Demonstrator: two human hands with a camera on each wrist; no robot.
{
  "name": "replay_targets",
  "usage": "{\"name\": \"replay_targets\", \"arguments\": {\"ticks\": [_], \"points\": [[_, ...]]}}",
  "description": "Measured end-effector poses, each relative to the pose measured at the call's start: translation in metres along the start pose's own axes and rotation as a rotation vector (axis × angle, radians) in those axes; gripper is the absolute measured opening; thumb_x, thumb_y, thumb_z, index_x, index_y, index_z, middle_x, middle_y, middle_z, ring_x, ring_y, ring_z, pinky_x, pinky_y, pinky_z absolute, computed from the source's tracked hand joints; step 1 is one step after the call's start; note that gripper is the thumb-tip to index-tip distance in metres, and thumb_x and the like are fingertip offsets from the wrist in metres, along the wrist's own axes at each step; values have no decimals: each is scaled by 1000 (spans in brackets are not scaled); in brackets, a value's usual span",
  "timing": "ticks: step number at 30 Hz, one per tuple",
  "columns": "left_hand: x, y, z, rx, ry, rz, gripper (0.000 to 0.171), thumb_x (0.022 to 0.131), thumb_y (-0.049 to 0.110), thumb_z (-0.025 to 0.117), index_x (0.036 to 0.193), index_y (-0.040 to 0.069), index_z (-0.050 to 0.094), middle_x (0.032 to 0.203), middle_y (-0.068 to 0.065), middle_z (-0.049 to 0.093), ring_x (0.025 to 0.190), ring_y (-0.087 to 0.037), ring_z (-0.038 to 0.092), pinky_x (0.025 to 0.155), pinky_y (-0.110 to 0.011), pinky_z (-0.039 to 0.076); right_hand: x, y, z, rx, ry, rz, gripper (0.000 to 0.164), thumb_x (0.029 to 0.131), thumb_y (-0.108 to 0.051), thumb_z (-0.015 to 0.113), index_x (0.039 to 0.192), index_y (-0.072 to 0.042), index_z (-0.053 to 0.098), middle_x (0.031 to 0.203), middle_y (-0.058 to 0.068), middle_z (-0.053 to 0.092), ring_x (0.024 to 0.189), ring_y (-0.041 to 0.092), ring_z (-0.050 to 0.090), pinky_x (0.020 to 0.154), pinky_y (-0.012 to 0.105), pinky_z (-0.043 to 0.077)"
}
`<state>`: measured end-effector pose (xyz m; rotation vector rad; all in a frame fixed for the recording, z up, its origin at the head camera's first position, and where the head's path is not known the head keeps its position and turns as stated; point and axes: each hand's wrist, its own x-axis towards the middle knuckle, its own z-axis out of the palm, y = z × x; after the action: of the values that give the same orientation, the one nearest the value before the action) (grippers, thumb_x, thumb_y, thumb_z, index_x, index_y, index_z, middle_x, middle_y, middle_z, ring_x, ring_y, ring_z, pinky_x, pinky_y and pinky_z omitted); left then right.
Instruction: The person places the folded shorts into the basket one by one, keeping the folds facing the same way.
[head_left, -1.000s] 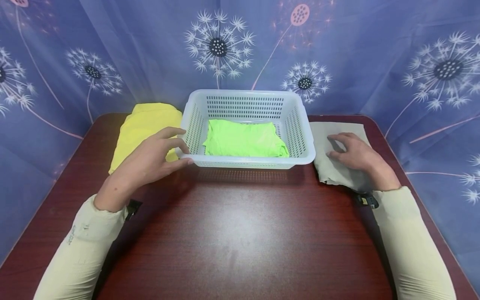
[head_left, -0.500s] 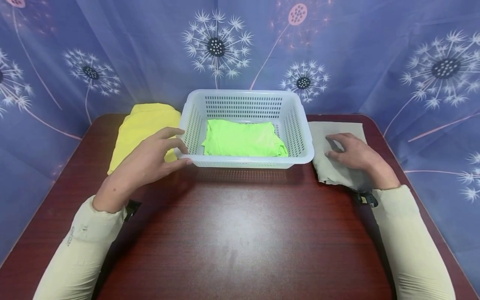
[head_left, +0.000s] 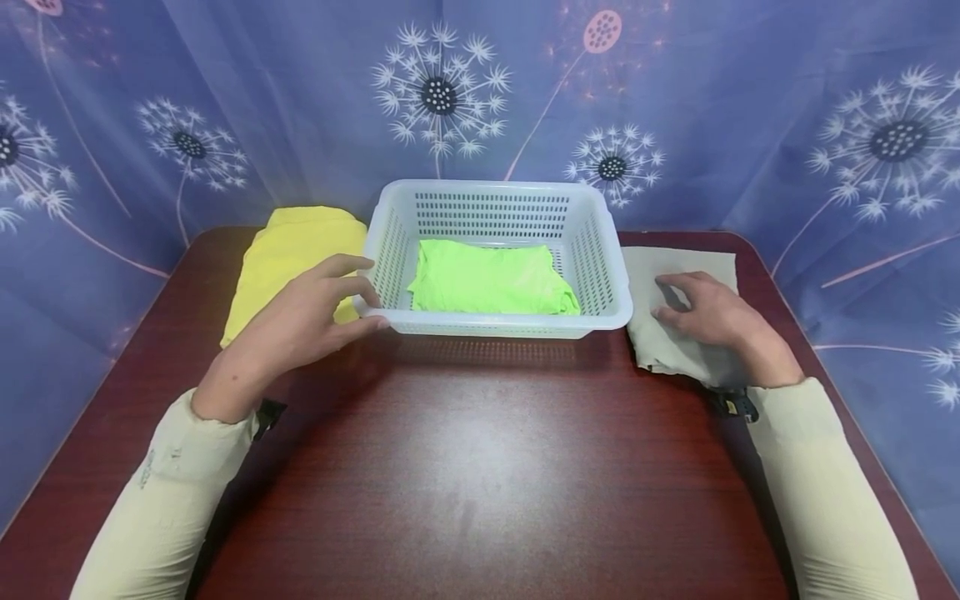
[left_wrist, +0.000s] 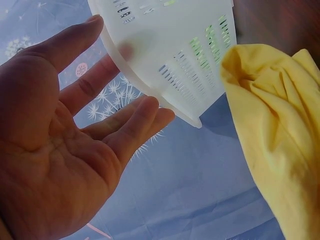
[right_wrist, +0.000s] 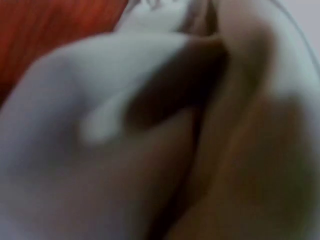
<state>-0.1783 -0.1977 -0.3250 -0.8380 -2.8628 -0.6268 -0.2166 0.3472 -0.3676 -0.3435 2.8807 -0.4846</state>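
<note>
A pale plastic basket (head_left: 501, 320) with slotted walls stands at the back of the table, holding a folded bright green cloth (head_left: 491, 279). My left hand (head_left: 296, 321) is at its near left corner, fingers spread and loosely bent. In the left wrist view the thumb meets the basket's rim (left_wrist: 135, 80), and one fingertip shows blurred through the wall. A yellow cloth (head_left: 288, 250) lies beneath and behind this hand. My right hand (head_left: 708, 312) rests over a folded grey cloth (head_left: 652, 342), with thumb and forefinger apart. The right wrist view is mostly blurred grey fabric (right_wrist: 80, 95).
A dark red wooden table (head_left: 465, 467) reaches from the basket toward me. Behind it hangs a blue curtain (head_left: 300, 100) printed with dandelions. The yellow cloth is left of the basket, the grey one right of it.
Only a slight shift of the head view shows. Both hands, the basket and the cloths stay where they were.
</note>
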Motion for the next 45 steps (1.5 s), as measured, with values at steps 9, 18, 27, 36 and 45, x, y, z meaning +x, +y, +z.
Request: {"name": "replay_targets", "arguments": {"ticks": [9, 18, 27, 36, 45], "points": [[1, -1, 1, 13, -3, 8, 16, 92, 24, 86, 92, 16, 72, 148, -17, 57, 133, -37, 59, 102, -51, 51, -7, -5, 3, -9, 0, 15, 67, 105, -29, 66, 157, 5, 41, 156, 39, 38, 146, 57, 33, 120, 68, 26], [1, -1, 3, 31, 5, 16, 18, 92, 25, 86, 92, 15, 71, 149, -17, 57, 133, -37, 59, 103, -52, 51, -11, -8, 5, -49, 7, 12, 65, 105, -28, 64, 156, 5, 42, 152, 41, 42, 143, 57, 36, 118, 68, 30], [0, 3, 5, 23, 36, 13, 21, 91, 27, 87, 92, 14, 70, 147, -17, 57, 132, -37, 59, 103, -53, 51, -18, -14, 7, -69, -8, 20, 64, 105, -31, 63, 157, 1, 43, 151, 41, 42, 142, 56, 38, 115, 70, 33], [-1, 5, 7, 28, 42, -12, 25, 91, 32, 87, 91, 16, 68, 147, -15, 57, 127, -35, 61, 97, -52, 54, -20, -20, 7, -85, -31, 42, 65, 105, -31, 63, 157, 1, 42, 151, 42, 41, 141, 56, 38, 114, 71, 35], [-1, 7, 9, 43, 47, -19, 27, 91, 33, 87, 90, 15, 67, 145, -14, 58, 120, -33, 63, 91, -49, 55, -22, -23, 9, -91, -36, 56, 65, 105, -31, 62, 157, 2, 43, 149, 42, 42, 140, 56, 39, 113, 71, 36]]}}
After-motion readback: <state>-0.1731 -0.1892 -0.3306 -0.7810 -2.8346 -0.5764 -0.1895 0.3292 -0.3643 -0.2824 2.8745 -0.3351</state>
